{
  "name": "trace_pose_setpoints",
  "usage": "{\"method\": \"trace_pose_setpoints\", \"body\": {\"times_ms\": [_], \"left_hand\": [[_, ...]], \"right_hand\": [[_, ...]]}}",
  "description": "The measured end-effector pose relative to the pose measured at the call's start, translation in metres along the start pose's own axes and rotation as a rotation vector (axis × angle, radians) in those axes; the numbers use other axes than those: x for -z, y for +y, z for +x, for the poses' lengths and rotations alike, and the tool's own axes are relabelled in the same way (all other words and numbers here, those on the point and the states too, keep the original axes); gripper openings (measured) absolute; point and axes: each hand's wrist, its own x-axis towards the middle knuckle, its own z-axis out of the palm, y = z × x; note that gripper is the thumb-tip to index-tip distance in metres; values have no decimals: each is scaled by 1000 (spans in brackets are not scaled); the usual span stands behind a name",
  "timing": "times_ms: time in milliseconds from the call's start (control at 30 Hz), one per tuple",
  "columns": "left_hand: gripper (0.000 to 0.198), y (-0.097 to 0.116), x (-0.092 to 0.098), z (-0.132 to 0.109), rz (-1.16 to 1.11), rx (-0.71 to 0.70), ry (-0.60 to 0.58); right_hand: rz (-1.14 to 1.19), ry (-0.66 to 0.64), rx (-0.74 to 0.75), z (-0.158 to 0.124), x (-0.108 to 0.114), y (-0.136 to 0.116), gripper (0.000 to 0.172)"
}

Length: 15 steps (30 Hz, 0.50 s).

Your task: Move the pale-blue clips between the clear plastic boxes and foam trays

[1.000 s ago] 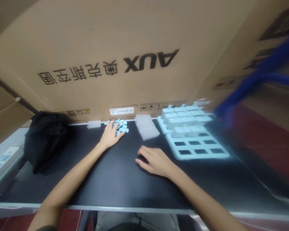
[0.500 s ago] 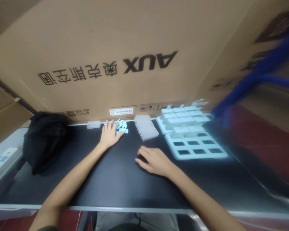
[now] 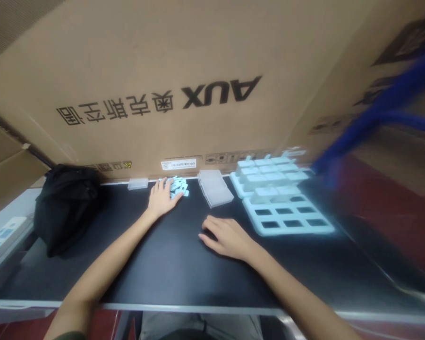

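Observation:
My left hand [image 3: 162,197] reaches to the back of the table, its fingers spread over the left side of a pile of small light-blue plastic pieces [image 3: 179,185]. Its fingertips partly cover the pile, and no piece shows lifted off it. Nearer to me, my right hand [image 3: 227,236] rests on the dark tabletop, fingers loosely bent, with a gap between thumb and forefinger and nothing in it. Beyond it lies a stack of clear plastic cases [image 3: 215,188]. To its right is a light-blue tray [image 3: 251,218] with rectangular slots, its back rows filled with light-blue blocks.
A black cloth bag [image 3: 65,205] sits at the left, beside a white power strip [image 3: 3,236]. A small clear case [image 3: 138,183] lies behind my left hand. The large cardboard box [image 3: 212,127] walls off the back; a blue metal frame [image 3: 371,115] stands at the right.
The fingers of my left hand have drawn back slightly on the pile, leaving a little more of it in sight. My right hand has stayed in place.

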Motion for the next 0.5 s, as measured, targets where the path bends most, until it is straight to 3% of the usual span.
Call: {"method": "trace_pose_setpoints", "body": {"times_ms": [300, 500], "left_hand": [[70, 8, 0, 4, 18, -52, 6], [68, 6, -1, 1, 8, -55, 46]], "right_hand": [[-18, -26, -15, 1, 2, 0, 20], [-2, 57, 20, -1, 4, 1, 22]]}}
